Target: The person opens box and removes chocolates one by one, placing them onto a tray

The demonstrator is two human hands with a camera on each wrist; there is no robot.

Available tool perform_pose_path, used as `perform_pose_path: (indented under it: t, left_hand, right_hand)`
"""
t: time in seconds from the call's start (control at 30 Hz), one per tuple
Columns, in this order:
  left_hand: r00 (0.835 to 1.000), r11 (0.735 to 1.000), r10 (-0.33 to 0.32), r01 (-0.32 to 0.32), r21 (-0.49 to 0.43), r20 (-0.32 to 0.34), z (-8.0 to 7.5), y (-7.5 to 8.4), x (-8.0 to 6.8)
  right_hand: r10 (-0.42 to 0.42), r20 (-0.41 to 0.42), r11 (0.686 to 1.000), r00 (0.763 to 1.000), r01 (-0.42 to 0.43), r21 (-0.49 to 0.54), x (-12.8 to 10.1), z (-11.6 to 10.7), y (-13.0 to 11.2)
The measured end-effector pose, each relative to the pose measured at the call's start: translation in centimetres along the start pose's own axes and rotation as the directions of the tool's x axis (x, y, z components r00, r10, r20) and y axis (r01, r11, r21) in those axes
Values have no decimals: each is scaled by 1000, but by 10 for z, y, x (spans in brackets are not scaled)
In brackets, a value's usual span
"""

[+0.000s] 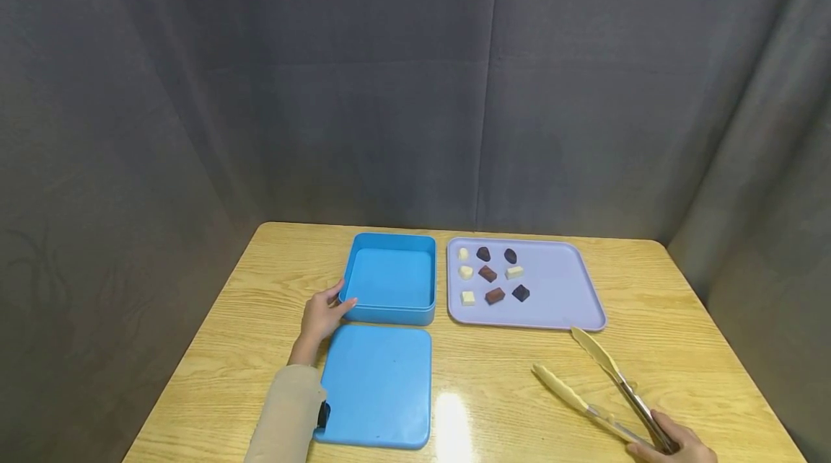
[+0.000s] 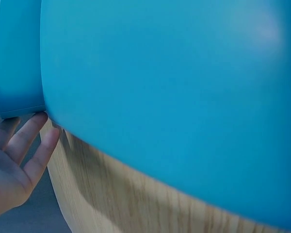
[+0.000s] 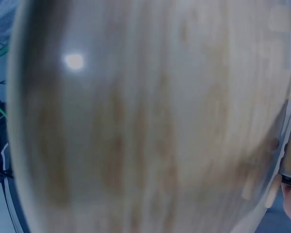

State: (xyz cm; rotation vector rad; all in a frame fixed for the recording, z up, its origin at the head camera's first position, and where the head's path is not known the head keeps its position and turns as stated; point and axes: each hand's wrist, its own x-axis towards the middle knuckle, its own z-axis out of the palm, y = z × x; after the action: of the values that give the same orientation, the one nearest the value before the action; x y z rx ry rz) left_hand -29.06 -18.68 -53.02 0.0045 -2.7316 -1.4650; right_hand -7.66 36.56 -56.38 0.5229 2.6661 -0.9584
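- The left hand (image 1: 322, 314) rests against the near-left corner of the blue box (image 1: 390, 280), fingers fairly straight and touching its outer wall, not curled round it.
- The left wrist view shows the same: fingertips (image 2: 38, 119) at the bottom edge of the box (image 2: 17, 58), palm open.
- The box stands open, with nothing visible inside, toward the far middle of the counter (image 1: 682, 347).
- Its lid (image 1: 376, 385) lies flat just near of the box, beside the left forearm in a beige sleeve (image 1: 286, 416).
- The right hand (image 1: 671, 445), at the near-right edge of the head view, grips the handle end of the tongs (image 1: 600, 391).
- The tongs' two arms are spread apart; one tip lies just near of the tray's near-right corner, the other further left over bare counter.
- The lilac tray (image 1: 558, 290) sits just right of the box.
- Nine chocolates (image 1: 491, 275), white and dark, lie in three rows on the tray's left half.
- The right wrist view shows only blurred counter (image 3: 136, 126).
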Motion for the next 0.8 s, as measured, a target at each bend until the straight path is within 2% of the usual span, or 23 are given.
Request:
perform_pose_path:
  t: [0.3, 0.47, 0.63, 0.7, 0.8]
  left_hand:
    - [1000, 1000, -15, 15, -3, -3, -3, -2, -2]
    - [1000, 999, -22, 22, -30, 3, -3, -1, 0]
    - [1000, 997, 4, -2, -74, 20, -1, 1, 2]
    - [1000, 998, 16, -14, -63, 22, -1, 2, 1]
    - [999, 999, 41, -41, -13, 12, -2, 4, -1]
  right_hand:
    - [-6, -66, 1000, 998, 7, 14, -3, 8, 1]
    - [-19, -40, 1000, 999, 19, 19, -3, 6, -1]
    - [-31, -37, 999, 999, 32, 13, -2, 1, -7]
    - [-30, -68, 999, 997, 32, 20, -4, 1, -11]
    - [-89, -145, 996, 985, 91, 7, -7, 2, -19]
